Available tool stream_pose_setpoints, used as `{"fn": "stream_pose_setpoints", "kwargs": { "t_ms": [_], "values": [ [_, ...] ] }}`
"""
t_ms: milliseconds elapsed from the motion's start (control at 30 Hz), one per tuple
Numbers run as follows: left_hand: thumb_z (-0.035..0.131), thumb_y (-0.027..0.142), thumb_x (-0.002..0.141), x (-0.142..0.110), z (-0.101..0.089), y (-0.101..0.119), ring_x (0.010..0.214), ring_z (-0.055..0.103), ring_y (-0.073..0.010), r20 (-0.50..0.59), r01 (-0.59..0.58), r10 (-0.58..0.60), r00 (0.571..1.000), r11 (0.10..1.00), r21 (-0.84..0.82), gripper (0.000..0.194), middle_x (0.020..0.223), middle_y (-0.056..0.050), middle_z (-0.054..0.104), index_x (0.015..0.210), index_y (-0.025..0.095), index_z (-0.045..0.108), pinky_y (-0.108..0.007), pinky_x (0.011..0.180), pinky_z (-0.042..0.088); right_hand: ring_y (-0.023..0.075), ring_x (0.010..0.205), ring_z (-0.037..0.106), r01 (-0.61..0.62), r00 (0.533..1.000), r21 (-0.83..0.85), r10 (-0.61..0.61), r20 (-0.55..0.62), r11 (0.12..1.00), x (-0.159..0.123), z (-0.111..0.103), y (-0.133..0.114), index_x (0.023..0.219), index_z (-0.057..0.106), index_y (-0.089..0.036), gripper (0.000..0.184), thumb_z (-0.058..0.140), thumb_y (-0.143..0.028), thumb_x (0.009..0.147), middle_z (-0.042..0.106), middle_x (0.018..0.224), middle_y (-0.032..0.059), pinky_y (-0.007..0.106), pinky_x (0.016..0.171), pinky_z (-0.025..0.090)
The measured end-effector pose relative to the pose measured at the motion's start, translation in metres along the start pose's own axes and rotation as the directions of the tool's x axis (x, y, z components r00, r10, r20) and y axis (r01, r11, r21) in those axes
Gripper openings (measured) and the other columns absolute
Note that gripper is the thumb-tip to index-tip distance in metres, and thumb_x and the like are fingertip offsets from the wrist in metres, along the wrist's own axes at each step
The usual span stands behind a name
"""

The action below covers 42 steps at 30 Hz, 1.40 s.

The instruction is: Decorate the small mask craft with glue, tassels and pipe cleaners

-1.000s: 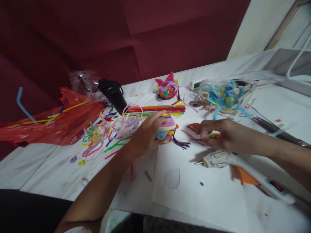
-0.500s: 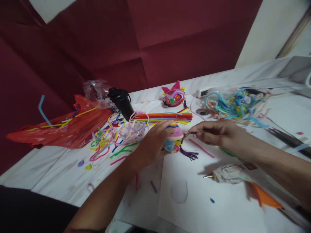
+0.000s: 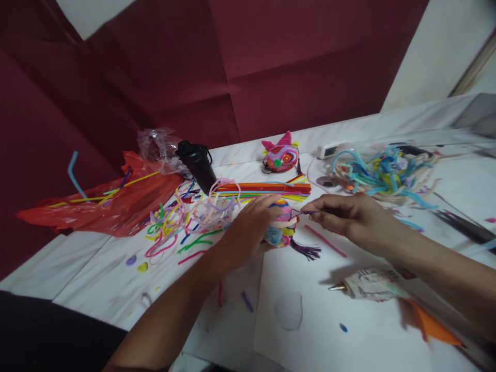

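A small multicoloured pipe-cleaner figure (image 3: pixel 282 227) was held down on the tabletop (image 3: pixel 96 279), near its middle, by the left hand (image 3: pixel 248 232), whose grip was closed over the figure's left side with the fingers laid across its top. A purple tassel (image 3: pixel 307 251) was seen trailing from the figure onto a white sheet (image 3: pixel 349 330). A thin purple strand (image 3: pixel 300 212) leading from the figure was pinched between thumb and forefinger of the right hand (image 3: pixel 344 217), the grip being narrow and closed on the strand just beside the figure. A pink pipe cleaner (image 3: pixel 325 241) lay on the sheet below the right hand, and a glue gun (image 3: pixel 368 284) lay nearer the viewer, under the right forearm, its nozzle pointing left. A bundle of straight pipe cleaners (image 3: pixel 267 188) was placed just behind the figure, with a tangle of bent coloured pieces (image 3: pixel 182 219) to its left. A black cup (image 3: pixel 198 163) stood tilted behind that tangle, beside a red plastic bag (image 3: pixel 104 206). A finished pink figure (image 3: pixel 282 154) rested at the tabletop's far edge, and a heap of blue and cream pipe cleaners (image 3: pixel 382 173) lay well to the right
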<state>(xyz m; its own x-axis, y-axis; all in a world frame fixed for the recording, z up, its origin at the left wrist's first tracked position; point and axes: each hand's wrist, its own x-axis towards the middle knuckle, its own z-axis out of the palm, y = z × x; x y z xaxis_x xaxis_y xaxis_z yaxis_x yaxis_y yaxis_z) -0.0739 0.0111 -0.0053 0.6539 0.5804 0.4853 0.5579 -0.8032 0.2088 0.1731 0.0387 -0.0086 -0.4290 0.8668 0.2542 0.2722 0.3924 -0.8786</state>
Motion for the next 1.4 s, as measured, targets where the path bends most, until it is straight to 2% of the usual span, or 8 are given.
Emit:
{"fn": "stream_pose_setpoints", "kwargs": {
  "t_ms": [100,267,433,700,933,1067,1200,1400],
  "values": [
    [0.069,0.027,0.082,0.000,-0.001,0.001,0.136,0.042,-0.0304,0.023,0.017,-0.017,1.000,1.000,-0.001,0.058,0.143,-0.016,0.045,0.130,0.024,0.038,-0.053,0.109,0.041,0.0236,0.076,0.064,-0.008,1.000,-0.007,0.008,0.021,1.000,-0.002,-0.002,-0.003,0.092,0.073,-0.020,0.041,0.064,-0.057,0.078,0.072,0.087,0.0058,0.032,0.064,0.048],
    [0.071,0.029,0.081,-0.002,-0.001,0.003,0.138,0.040,-0.0325,0.024,0.026,-0.028,0.999,0.998,0.049,0.061,0.145,-0.020,0.041,0.130,0.021,0.037,-0.052,0.108,0.042,0.0255,0.079,0.065,-0.015,0.998,-0.031,0.017,0.056,0.999,-0.005,-0.004,-0.011,0.097,0.075,-0.020,0.040,0.064,-0.054,0.079,0.073,0.091,0.0064,0.031,0.061,0.049],
    [0.072,0.031,0.080,-0.001,-0.002,0.006,0.134,0.045,-0.0330,0.001,0.026,-0.026,1.000,0.995,0.101,0.063,0.140,-0.020,0.046,0.130,0.021,0.037,-0.051,0.105,0.045,0.0275,0.086,0.065,0.017,0.993,-0.018,-0.015,0.113,1.000,-0.006,-0.001,-0.012,0.096,0.077,-0.018,0.040,0.064,-0.054,0.084,0.073,0.095,0.0087,0.034,0.072,0.050],
    [0.074,0.029,0.077,0.000,-0.003,0.011,0.126,0.051,-0.0312,0.040,0.038,-0.046,0.998,0.982,0.187,0.064,0.132,-0.015,0.057,0.129,0.016,0.041,-0.050,0.108,0.044,0.0202,0.064,0.058,-0.017,0.999,-0.164,0.023,0.037,0.986,-0.002,0.004,-0.011,0.077,0.073,-0.019,0.044,0.062,-0.062,0.076,0.068,0.073,0.0048,0.030,0.057,0.042],
    [0.071,0.017,0.078,-0.003,-0.013,0.016,0.137,0.042,-0.0328,0.145,0.054,-0.073,0.987,0.990,0.129,0.072,0.146,-0.017,0.047,0.140,0.021,0.035,-0.057,0.111,0.039,0.0172,0.057,0.052,-0.008,1.000,-0.191,0.003,-0.025,0.982,0.002,0.006,-0.011,0.072,0.070,-0.021,0.039,0.061,-0.058,0.075,0.063,0.062,0.0008,0.027,0.051,0.038],
    [0.068,0.013,0.079,-0.004,-0.016,0.015,0.140,0.039,-0.0311,0.158,0.060,-0.081,0.984,0.989,0.135,0.071,0.148,-0.016,0.044,0.140,0.024,0.034,-0.054,0.112,0.038,0.0184,0.059,0.054,-0.003,0.998,-0.183,-0.009,-0.069,0.983,0.002,0.006,-0.011,0.069,0.069,-0.021,0.034,0.059,-0.053,0.075,0.065,0.065,0.0017,0.028,0.054,0.040],
    [0.074,0.021,0.077,-0.004,-0.014,0.016,0.139,0.039,-0.0327,0.158,0.113,-0.145,0.977,0.973,0.200,0.073,0.150,-0.019,0.039,0.139,0.021,0.036,-0.049,0.106,0.046,0.0177,0.059,0.054,-0.037,0.999,-0.143,0.034,-0.023,0.989,0.001,0.008,-0.011,0.069,0.068,-0.020,0.033,0.061,-0.052,0.072,0.063,0.065,0.0017,0.028,0.054,0.040],
    [0.078,0.026,0.073,-0.003,-0.013,0.017,0.126,0.053,-0.0314,0.122,0.156,-0.182,0.976,0.967,0.202,0.081,0.142,-0.014,0.046,0.140,0.029,0.033,-0.044,0.092,0.055,0.0148,0.056,0.048,-0.035,0.998,-0.124,0.042,0.055,0.992,-0.002,0.004,-0.008,0.070,0.066,-0.019,0.034,0.062,-0.053,0.075,0.058,0.062,-0.0002,0.025,0.050,0.035]
  ]
}}
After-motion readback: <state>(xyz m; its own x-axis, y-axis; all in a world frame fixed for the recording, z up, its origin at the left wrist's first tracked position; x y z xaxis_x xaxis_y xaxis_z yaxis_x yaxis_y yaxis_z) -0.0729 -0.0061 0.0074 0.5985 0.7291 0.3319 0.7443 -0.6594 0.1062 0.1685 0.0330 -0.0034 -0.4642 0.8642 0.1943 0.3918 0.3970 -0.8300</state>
